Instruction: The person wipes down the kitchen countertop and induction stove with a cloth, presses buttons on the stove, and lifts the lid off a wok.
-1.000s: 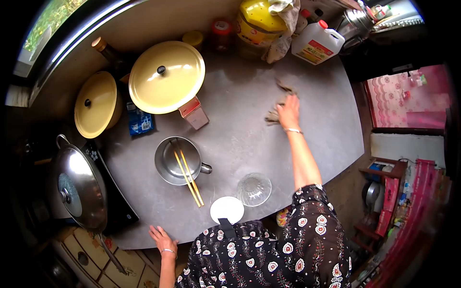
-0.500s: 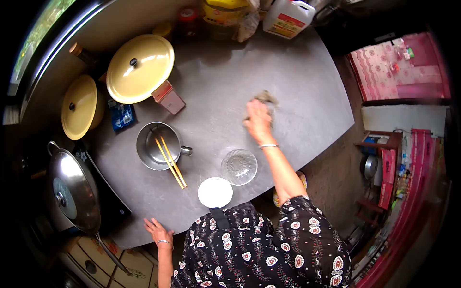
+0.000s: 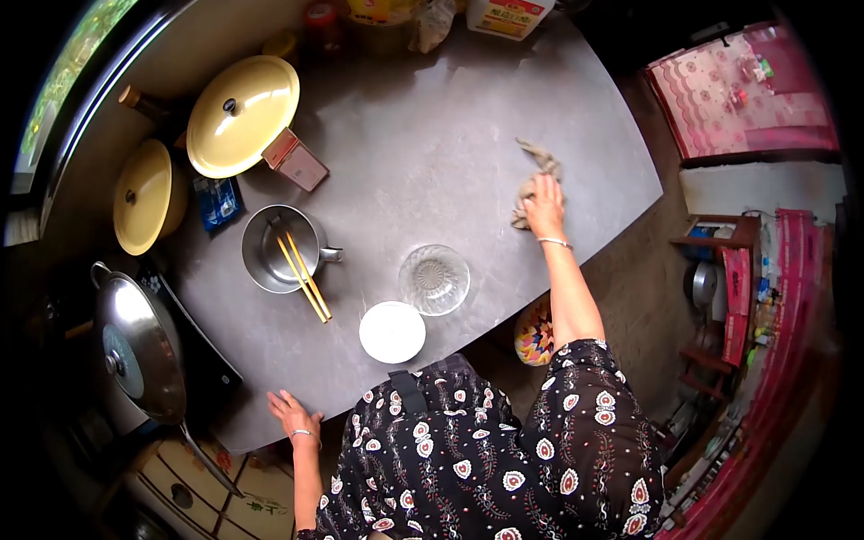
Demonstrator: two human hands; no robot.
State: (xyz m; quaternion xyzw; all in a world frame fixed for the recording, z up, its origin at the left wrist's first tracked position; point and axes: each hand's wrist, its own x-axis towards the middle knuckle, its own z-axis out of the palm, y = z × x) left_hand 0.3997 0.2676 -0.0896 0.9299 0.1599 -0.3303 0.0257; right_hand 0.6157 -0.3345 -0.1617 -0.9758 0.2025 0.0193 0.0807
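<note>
My right hand [image 3: 544, 207] presses on a crumpled grey-brown cloth [image 3: 540, 160] on the right side of the grey table [image 3: 432, 171]. Part of the cloth sticks out beyond the fingertips. At the near left edge of the table rests my left hand [image 3: 293, 415], its fingers spread and holding nothing. Between the hands are a white lid or plate [image 3: 392, 332] and a clear glass bowl [image 3: 435, 280]. Farther left stands a metal pot [image 3: 282, 249] with two yellow chopsticks [image 3: 304, 277] leaning over its rim.
Two cream-lidded pans [image 3: 241, 115], a pink box [image 3: 302, 166] and a blue packet [image 3: 216, 202] stand at the back left. A lidded wok [image 3: 142, 349] sits on a black cooktop at the left. A white jug [image 3: 508, 16] stands at the far edge.
The view has shifted. My right hand and the cloth moved left across the table, then back to the right toward the table's right edge. My left hand has stayed at the near edge.
</note>
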